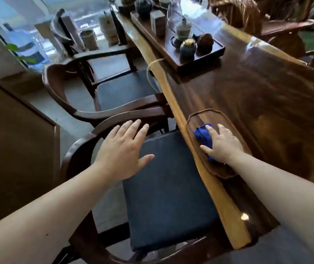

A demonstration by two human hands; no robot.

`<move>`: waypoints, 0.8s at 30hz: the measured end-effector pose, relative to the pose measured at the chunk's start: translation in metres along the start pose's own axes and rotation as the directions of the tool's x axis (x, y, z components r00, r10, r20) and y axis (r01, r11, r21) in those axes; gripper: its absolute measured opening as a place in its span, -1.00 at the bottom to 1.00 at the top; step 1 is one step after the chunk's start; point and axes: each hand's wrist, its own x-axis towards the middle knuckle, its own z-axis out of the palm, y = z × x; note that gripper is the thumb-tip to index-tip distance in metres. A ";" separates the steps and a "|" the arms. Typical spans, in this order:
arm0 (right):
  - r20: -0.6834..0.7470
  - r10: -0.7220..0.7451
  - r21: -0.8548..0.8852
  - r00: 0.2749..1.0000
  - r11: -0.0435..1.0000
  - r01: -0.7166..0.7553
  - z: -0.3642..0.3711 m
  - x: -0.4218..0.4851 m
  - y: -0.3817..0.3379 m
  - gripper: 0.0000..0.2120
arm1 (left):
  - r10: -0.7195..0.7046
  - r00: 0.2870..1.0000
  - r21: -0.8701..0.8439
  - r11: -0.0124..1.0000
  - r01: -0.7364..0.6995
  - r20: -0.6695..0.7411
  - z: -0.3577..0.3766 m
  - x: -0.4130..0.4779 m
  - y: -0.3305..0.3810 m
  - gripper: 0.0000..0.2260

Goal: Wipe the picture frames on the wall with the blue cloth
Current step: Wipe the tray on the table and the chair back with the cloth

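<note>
The blue cloth lies bunched in a shallow wooden tray on the long wooden table. My right hand rests on top of the cloth with its fingers curled over it, gripping it. My left hand hovers flat, fingers spread and empty, above the near chair's curved armrest and dark seat cushion. No picture frames or wall art appear in view.
A second armchair stands further along the table's left side. A dark tea tray holds a teapot, lidded cup and jars. A brown cabinet lines the left. More wooden chairs sit at the far right.
</note>
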 end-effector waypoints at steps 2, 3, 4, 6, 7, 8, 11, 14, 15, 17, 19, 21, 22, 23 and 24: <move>0.038 0.027 -0.022 0.999 0.999 -0.026 0.004 0.001 -0.002 -0.25 | -0.018 1.000 -0.006 1.000 0.018 0.017 0.003 0.002 -0.001 -0.27; 0.036 0.030 -0.039 0.999 0.999 -0.028 0.010 0.003 -0.002 -0.26 | -0.020 1.000 0.000 1.000 0.020 0.007 0.007 0.002 -0.003 -0.27; 0.040 0.030 -0.055 0.999 0.998 -0.028 0.015 0.003 -0.002 -0.28 | -0.024 1.000 0.016 1.000 0.024 0.010 0.011 0.001 -0.006 -0.27; 0.022 0.031 -0.059 0.999 0.998 -0.030 0.017 0.007 -0.003 -0.35 | -0.031 0.999 0.001 1.000 0.031 0.012 0.014 0.001 -0.010 -0.28; 0.005 0.032 -0.037 0.999 0.999 -0.032 0.017 0.009 -0.003 -0.41 | -0.037 0.999 0.002 0.999 0.037 0.006 0.015 0.000 -0.013 -0.28; 0.006 0.036 -0.004 0.999 0.999 -0.036 0.014 0.012 -0.004 -0.47 | -0.037 0.999 -0.004 0.999 0.037 0.014 0.014 -0.001 -0.016 -0.28; 0.012 0.003 0.014 1.000 1.000 -0.003 0.008 0.015 -0.008 -0.54 | -0.059 0.998 0.012 0.998 0.059 0.003 0.013 -0.009 -0.029 -0.29; -0.042 -0.049 0.053 0.998 0.997 0.051 -0.009 0.013 -0.027 -0.60 | -0.079 0.997 0.019 0.997 0.079 0.001 0.009 -0.022 -0.042 -0.30; -0.080 -0.087 0.069 0.993 0.993 0.092 -0.015 0.013 -0.039 -0.60 | -0.078 0.997 0.027 0.997 0.078 -0.010 0.007 -0.028 -0.050 -0.30; -0.143 -0.187 0.092 0.972 0.975 0.201 -0.034 0.007 -0.079 -0.55 | -0.097 0.995 0.042 0.994 0.098 -0.033 0.000 -0.045 -0.069 -0.30; -0.208 -0.300 0.096 0.931 0.941 0.325 -0.054 -0.002 -0.128 -0.50 | -0.115 0.992 0.075 0.990 0.119 -0.048 -0.011 -0.068 -0.092 -0.31; -0.257 -0.401 0.082 0.879 0.897 0.433 -0.073 -0.012 -0.181 -0.47 | -0.134 0.987 0.090 0.986 0.142 -0.084 -0.025 -0.093 -0.117 -0.31; -0.293 -0.428 0.073 0.855 0.881 0.467 -0.083 -0.016 -0.203 -0.46 | -0.133 0.986 0.101 0.985 0.143 -0.102 -0.031 -0.102 -0.128 -0.31; -0.322 -0.457 0.078 0.829 0.860 0.505 -0.097 -0.021 -0.231 -0.45 | -0.136 0.980 0.116 0.981 0.153 -0.142 -0.041 -0.116 -0.142 -0.31; -0.359 -0.482 0.067 0.799 0.840 0.538 -0.104 -0.029 -0.250 -0.45 | -0.149 0.976 0.117 0.979 0.168 -0.157 -0.045 -0.127 -0.151 -0.32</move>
